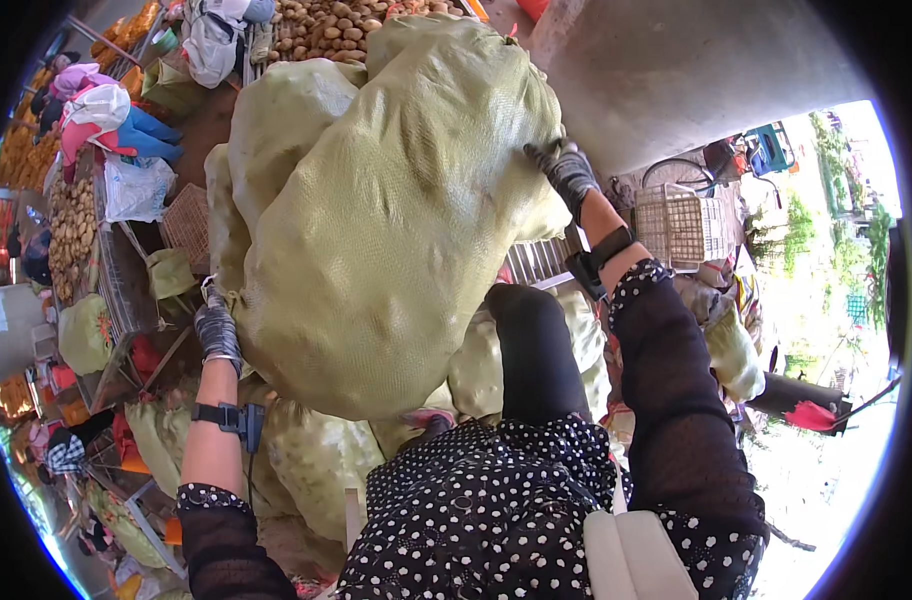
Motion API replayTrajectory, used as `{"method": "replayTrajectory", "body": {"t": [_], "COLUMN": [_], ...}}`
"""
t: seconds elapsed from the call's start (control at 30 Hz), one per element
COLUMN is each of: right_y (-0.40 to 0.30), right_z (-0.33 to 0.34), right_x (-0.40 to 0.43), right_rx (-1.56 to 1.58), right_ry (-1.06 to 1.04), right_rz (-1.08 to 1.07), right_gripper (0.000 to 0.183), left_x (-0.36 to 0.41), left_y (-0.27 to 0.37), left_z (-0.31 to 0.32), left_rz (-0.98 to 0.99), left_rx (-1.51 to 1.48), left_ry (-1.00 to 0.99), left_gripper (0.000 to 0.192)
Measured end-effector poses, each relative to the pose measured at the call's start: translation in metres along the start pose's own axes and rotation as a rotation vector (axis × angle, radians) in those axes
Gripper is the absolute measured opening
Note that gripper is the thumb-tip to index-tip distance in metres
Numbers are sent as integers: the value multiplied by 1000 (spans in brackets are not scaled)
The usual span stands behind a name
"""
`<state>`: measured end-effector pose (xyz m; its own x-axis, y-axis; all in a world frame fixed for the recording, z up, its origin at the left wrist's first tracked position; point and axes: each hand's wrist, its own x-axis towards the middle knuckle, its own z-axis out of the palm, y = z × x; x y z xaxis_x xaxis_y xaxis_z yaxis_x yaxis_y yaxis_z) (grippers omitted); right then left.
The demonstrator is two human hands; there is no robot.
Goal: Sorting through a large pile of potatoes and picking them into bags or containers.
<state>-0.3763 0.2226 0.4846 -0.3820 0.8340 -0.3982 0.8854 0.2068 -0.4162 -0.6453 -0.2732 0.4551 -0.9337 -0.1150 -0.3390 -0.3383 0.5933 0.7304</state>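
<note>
A large, full woven mesh sack [396, 217], yellow-green, lies before me on top of other full sacks [283, 135]. My left hand [217, 330], in a grey striped glove, is at the sack's lower left corner, its fingers closed around the tied end. My right hand [565, 172], in a matching glove, rests against the sack's upper right side with the fingers spread and partly blurred. My bent knee [531, 322] in black cloth is just below the sack's right edge.
Sacks [321, 457] stand beneath and near my legs. Potatoes [332, 30] lie on a slatted rack at the top. People [103, 124] are at the left by a potato table [111, 270]. A plastic crate [677, 225] and concrete wall [696, 67] are at the right.
</note>
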Motion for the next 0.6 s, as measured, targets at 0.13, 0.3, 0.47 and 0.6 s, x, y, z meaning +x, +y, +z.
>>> {"method": "replayTrajectory", "body": {"t": [0.13, 0.3, 0.47, 0.6], "right_y": [-40, -155, -160, -170], "right_z": [-27, -22, -27, -24], "right_x": [54, 115, 123, 131], "right_rx": [-12, -263, -402, -473], "right_ry": [368, 133, 180, 123], "right_rz": [-249, -461, -421, -412], "right_gripper": [85, 78, 73, 73], "left_x": [-9, 0, -10, -23], "left_y": [-3, -40, 6, 33], "left_z": [7, -15, 21, 28], "left_rz": [61, 270, -227, -77], "left_rx": [230, 828, 950, 906], "left_ry": [-7, 183, 105, 91], "left_gripper": [55, 62, 61, 56]}}
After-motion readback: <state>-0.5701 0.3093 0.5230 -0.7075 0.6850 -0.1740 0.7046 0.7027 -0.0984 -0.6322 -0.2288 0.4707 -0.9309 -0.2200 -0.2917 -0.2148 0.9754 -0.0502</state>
